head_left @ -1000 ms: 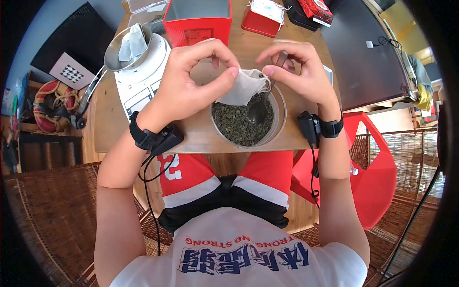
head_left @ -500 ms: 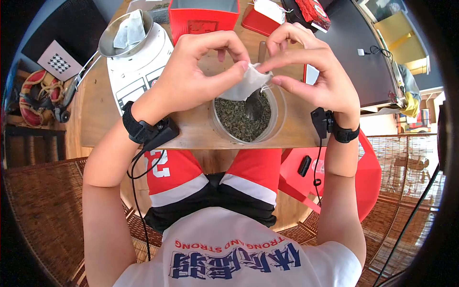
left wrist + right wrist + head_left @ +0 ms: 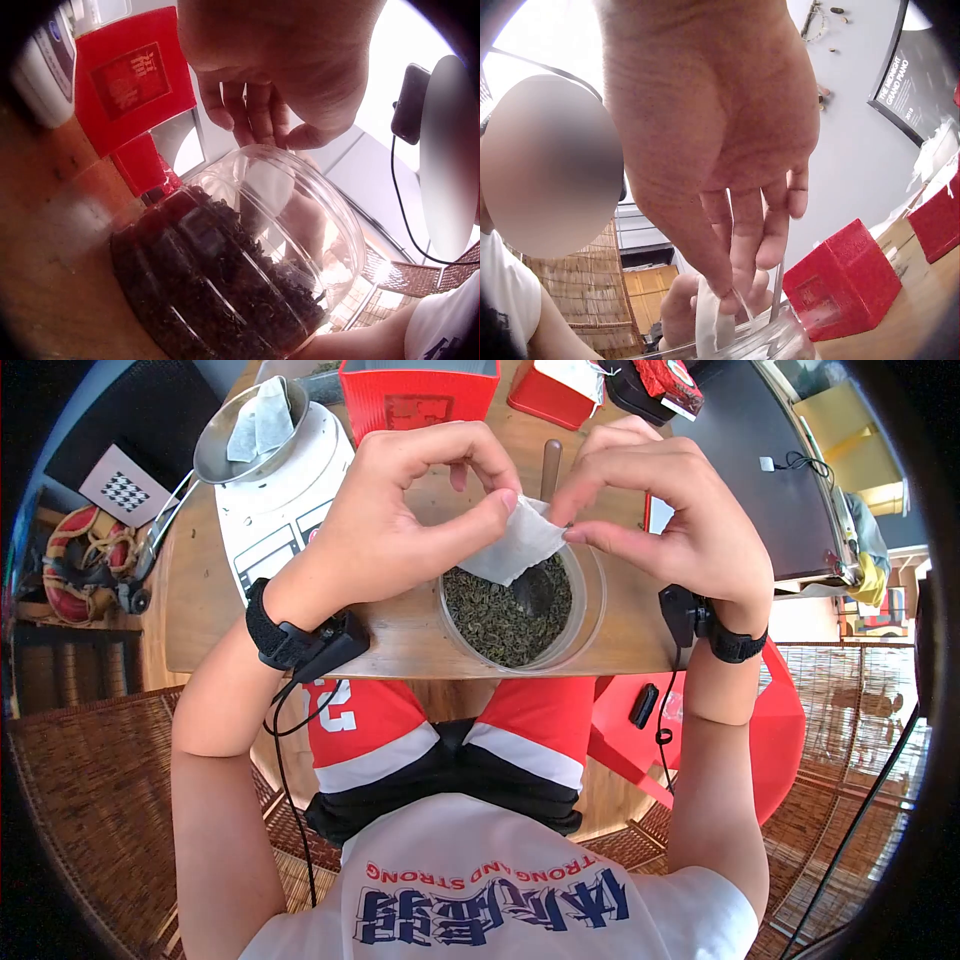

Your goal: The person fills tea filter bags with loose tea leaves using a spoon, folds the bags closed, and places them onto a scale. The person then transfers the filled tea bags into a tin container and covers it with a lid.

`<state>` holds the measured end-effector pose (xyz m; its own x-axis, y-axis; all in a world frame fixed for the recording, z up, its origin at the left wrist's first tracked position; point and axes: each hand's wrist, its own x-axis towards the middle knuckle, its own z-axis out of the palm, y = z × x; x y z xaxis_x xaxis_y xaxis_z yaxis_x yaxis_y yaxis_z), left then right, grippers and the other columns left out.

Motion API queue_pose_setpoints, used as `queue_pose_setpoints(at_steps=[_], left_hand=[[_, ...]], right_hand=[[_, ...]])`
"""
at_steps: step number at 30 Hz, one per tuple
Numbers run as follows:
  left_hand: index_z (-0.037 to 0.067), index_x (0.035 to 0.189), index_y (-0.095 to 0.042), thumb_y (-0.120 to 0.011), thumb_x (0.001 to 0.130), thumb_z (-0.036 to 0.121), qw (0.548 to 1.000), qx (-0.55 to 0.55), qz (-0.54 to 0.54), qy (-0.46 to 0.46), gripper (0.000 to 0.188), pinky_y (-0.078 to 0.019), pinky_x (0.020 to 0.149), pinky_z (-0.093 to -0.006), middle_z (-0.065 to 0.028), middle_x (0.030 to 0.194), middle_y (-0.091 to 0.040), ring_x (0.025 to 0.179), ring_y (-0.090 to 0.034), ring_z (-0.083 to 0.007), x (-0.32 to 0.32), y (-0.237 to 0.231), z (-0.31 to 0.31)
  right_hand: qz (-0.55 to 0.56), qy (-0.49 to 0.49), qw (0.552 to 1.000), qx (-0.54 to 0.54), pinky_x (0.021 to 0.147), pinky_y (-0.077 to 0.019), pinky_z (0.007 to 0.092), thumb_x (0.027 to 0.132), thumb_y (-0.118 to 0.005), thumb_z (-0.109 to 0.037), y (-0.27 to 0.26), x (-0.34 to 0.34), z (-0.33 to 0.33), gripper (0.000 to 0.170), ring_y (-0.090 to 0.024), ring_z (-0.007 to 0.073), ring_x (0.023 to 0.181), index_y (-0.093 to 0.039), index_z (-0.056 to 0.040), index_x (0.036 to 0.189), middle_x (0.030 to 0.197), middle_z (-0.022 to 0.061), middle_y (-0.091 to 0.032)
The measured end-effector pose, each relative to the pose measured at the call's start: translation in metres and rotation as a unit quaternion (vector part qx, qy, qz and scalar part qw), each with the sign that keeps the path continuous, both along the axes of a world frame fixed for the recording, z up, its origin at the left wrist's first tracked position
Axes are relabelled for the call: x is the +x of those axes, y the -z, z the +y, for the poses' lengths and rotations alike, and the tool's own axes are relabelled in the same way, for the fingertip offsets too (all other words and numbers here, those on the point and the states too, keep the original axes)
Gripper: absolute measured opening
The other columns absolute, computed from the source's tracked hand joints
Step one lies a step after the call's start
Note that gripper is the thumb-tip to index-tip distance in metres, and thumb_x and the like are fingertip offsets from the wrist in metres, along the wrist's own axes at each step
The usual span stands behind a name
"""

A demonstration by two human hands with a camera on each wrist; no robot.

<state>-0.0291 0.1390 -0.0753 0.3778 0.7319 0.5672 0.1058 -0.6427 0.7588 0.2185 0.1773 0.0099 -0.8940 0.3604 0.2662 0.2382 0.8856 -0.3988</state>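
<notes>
The person's left hand [image 3: 385, 522] pinches one upper corner of a white pouch [image 3: 518, 548] between thumb and forefinger, while the right hand [image 3: 692, 515] pinches its opposite edge, thumb and forefinger nearly together and the other fingers loosely bent. Between the two hands, the pouch hangs above a clear jar [image 3: 578, 622] of dried leaves [image 3: 500, 622], in which a spoon [image 3: 551, 468] leans, handle up. The jar stands near the edge of the wooden tabletop [image 3: 400, 648], with a white scale [image 3: 275, 525] to its left.

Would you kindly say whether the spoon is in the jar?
In, bowl end down: the spoon touches leaves inside the jar, its handle sticking out.
</notes>
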Motion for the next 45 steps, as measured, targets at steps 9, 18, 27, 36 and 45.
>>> queue_pose_setpoints(at_steps=[9, 18, 27, 36, 45], left_hand=[[-0.002, 0.094, -0.065, -0.067, 0.091, 0.001, 1.0, -0.003, -0.001, 0.003, 0.004, -0.0476, 0.082, -0.0282, -0.0043, 0.09, -0.066, 0.087, -0.06, -0.0125, 0.0, -0.001, -0.001], [-0.001, 0.094, -0.065, -0.066, 0.093, 0.003, 1.0, 0.002, 0.005, 0.002, 0.005, -0.0477, 0.082, -0.0273, -0.0025, 0.09, -0.065, 0.087, -0.06, -0.0108, -0.001, -0.002, -0.001], [-0.001, 0.093, -0.066, -0.066, 0.094, 0.004, 1.0, 0.008, 0.004, 0.005, 0.005, -0.0478, 0.083, -0.0269, -0.0025, 0.089, -0.066, 0.087, -0.061, -0.0104, 0.0, -0.004, -0.002], [0.0, 0.095, -0.067, -0.067, 0.095, 0.008, 1.0, 0.002, -0.02, 0.017, 0.008, -0.0481, 0.086, -0.0271, -0.0026, 0.09, -0.068, 0.089, -0.062, -0.0102, 0.001, -0.005, -0.002], [0.0, 0.104, -0.069, -0.07, 0.095, 0.01, 0.994, -0.008, -0.099, 0.052, 0.014, -0.0494, 0.09, -0.0291, -0.0032, 0.096, -0.069, 0.094, -0.064, -0.0111, 0.003, -0.003, -0.002]], right_hand=[[0.063, 0.08, 0.992, -0.074, 0.086, -0.0526, 0.0348, 0.079, -0.082, -0.004, 0.004, 0.014, -0.012, 0.014, -0.071, 0.0226, 0.088, -0.073, -0.0014, 0.088, 0.09, 0.0076, -0.075], [0.078, 0.122, 0.989, 0.044, 0.087, -0.0511, 0.0367, 0.072, -0.087, -0.011, 0.007, 0.023, -0.043, 0.017, -0.067, 0.0239, 0.099, -0.077, -0.0058, 0.084, 0.105, 0.0089, -0.073], [0.133, 0.252, 0.957, 0.057, 0.08, -0.0483, 0.0332, 0.071, -0.09, -0.017, 0.025, 0.01, -0.055, 0.022, -0.062, 0.0214, 0.09, -0.078, -0.0076, 0.087, 0.096, 0.0077, -0.065], [0.119, 0.254, 0.96, -0.015, 0.073, -0.0447, 0.028, 0.085, -0.08, -0.01, 0.029, 0.009, -0.043, 0.015, -0.056, 0.0135, 0.076, -0.075, -0.0004, 0.095, 0.077, 0.0034, -0.063], [0.175, 0.236, 0.953, -0.078, 0.065, -0.0412, 0.0239, 0.092, -0.072, -0.008, 0.011, -0.008, -0.052, 0.009, -0.049, 0.0056, 0.069, -0.073, 0.0011, 0.092, 0.071, -0.003, -0.06]])
